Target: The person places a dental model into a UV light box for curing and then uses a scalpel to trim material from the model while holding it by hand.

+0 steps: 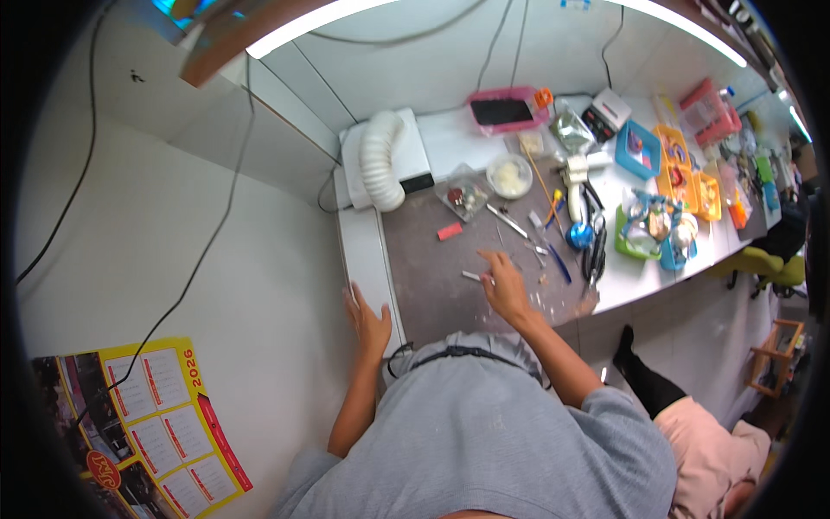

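Slim whitish stick (471,276), short, straight, at right hand (507,294), grip unclear; left hand (370,327), fingers extended; round translucent tub (491,176), pale lumps (510,180) inside.

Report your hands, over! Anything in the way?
Left hand by white ledge. Right hand over brown mat, white stick at thumb; hold unclear. Red block, blue tool nearby, not between hands.

White table (445,138); brown mat (432,281) bearing red block (450,231).
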{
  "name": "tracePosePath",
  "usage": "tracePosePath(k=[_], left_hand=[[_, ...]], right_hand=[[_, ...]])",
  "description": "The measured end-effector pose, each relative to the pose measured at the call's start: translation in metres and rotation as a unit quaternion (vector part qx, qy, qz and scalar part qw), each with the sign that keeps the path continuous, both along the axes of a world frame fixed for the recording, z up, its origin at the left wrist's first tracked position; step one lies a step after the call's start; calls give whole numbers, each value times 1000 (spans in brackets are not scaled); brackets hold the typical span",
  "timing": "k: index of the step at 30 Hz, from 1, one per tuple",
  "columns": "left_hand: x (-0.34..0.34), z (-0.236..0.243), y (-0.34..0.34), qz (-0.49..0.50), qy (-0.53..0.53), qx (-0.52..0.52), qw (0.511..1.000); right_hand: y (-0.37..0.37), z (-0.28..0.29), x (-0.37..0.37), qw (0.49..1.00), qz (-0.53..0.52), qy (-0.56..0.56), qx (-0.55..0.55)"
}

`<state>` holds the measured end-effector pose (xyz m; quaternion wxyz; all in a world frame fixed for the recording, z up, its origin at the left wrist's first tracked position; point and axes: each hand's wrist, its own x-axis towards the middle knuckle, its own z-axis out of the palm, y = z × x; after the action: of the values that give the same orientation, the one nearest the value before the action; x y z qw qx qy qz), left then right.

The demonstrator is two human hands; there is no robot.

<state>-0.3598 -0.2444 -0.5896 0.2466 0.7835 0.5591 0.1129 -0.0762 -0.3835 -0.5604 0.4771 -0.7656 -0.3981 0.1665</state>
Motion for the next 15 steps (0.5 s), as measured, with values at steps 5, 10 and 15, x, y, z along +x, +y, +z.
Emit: tracePosePath(k=[5, 10, 15], left_hand=[[-58, -48, -7, 112, 20, -124, 986], [27, 32, 2, -26, -119, -29, 992], [102, 50, -44, -186, -258, 112, 941]], right_hand=[[15, 21, 6, 965, 154, 50, -206], [32, 8, -23, 960, 205, 192, 3], [68, 5, -79, 549, 330, 766, -50]])
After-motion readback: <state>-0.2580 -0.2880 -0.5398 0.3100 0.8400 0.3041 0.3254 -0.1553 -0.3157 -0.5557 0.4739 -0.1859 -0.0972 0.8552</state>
